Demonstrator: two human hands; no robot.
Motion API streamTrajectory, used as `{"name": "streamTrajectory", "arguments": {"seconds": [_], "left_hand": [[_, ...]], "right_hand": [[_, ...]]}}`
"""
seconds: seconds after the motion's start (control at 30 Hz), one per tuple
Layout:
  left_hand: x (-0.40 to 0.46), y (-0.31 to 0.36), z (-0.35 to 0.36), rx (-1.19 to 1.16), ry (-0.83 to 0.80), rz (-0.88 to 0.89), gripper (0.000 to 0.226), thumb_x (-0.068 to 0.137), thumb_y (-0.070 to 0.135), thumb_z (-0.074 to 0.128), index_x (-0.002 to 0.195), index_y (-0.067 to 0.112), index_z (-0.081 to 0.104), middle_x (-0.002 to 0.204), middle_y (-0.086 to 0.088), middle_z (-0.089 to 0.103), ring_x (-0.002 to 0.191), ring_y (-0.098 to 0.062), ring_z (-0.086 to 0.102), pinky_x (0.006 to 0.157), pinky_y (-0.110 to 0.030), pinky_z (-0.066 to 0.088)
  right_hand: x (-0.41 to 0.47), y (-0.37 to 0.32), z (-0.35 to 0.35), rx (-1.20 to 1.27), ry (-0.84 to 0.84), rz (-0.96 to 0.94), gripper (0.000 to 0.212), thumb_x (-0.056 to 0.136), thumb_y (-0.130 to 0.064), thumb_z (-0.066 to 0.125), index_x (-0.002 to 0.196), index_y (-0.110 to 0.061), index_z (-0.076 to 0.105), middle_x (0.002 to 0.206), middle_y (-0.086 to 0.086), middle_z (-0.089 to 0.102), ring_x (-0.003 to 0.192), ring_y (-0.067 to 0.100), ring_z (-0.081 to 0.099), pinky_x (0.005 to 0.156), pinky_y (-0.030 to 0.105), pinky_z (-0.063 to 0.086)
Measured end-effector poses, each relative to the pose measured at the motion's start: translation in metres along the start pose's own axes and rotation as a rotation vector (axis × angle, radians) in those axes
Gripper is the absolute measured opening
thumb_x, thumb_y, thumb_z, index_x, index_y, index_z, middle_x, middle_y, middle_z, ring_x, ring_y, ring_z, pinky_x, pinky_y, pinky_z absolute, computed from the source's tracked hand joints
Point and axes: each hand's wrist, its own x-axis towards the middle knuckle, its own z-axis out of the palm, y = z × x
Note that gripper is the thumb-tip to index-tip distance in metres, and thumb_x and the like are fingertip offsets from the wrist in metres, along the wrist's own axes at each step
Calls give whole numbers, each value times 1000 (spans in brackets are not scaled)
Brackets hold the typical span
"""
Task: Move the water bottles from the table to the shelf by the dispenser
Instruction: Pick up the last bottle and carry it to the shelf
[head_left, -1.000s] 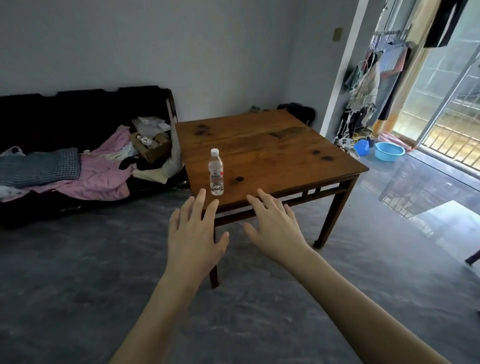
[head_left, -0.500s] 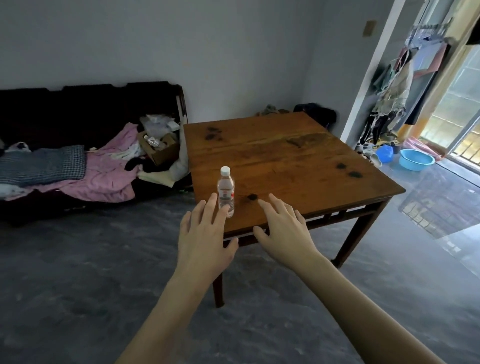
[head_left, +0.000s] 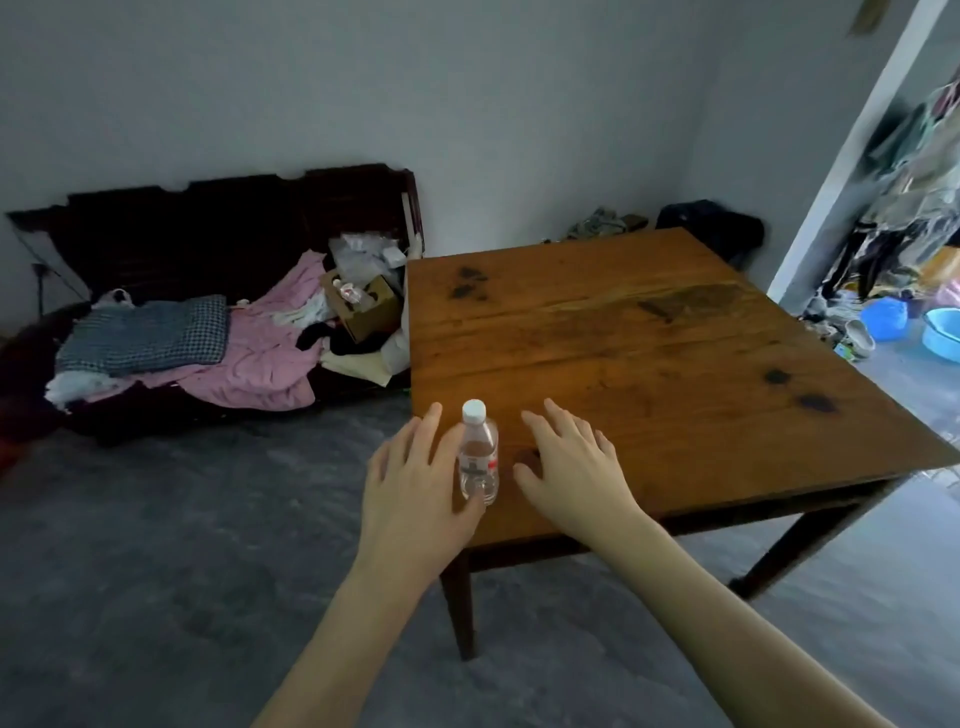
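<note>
One small clear water bottle (head_left: 479, 457) with a white cap and a red-and-white label stands upright near the front left corner of the brown wooden table (head_left: 649, 364). My left hand (head_left: 415, 483) is right beside the bottle on its left, fingers spread, thumb reaching under its base; whether it touches the bottle I cannot tell. My right hand (head_left: 569, 467) hovers over the table just right of the bottle, fingers apart, holding nothing. No shelf or dispenser is in view.
A dark sofa (head_left: 208, 249) piled with pink bedding, a checked cushion and a cardboard box (head_left: 363, 301) stands left of the table. At the right, a doorway shows hanging clothes and blue basins (head_left: 940, 332). The floor is grey.
I have come closer to the table. Both hands have moved forward, and they now flank the bottle, the left one right up against it.
</note>
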Motion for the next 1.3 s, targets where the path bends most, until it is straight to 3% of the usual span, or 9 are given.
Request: {"name": "streamTrajectory", "arguments": {"seconds": [0.27,0.47,0.77,1.07,1.3], "left_hand": [[76,-26,23,-31,-30,40,74,94,58,50,156,27,25,169,0,9,155,-21,12,123,-42,14],[131,-41,43,-87,-118,144,81,94,59,49,158,30,9,169,5,-6,155,-18,-3,124,-41,2],[160,-47,75,-138,-278,207,87,88,68,52,157,35,10,169,8,-4,155,-17,3,126,-44,8],[172,-57,89,-156,-408,213,107,75,69,69,157,36,9,168,13,3,153,-14,8,125,-44,14],[171,-62,107,-287,-577,165,96,70,57,79,150,40,28,164,16,16,150,-12,19,123,-46,21]], "right_hand": [[90,-4,5,-62,-12,-12,66,94,-33,50,154,-27,22,165,5,11,152,26,10,121,52,15],[153,-10,-6,-134,31,30,65,95,-35,50,154,-28,23,165,4,13,152,26,12,120,51,15],[184,2,6,-133,-37,84,63,96,-35,48,154,-26,25,165,5,15,151,27,13,120,51,17],[202,4,15,-89,-57,52,63,95,-34,49,153,-26,27,164,4,16,151,26,14,119,51,16],[199,14,31,-95,-118,32,62,95,-35,49,153,-28,26,165,4,15,151,25,15,119,50,17]]}}
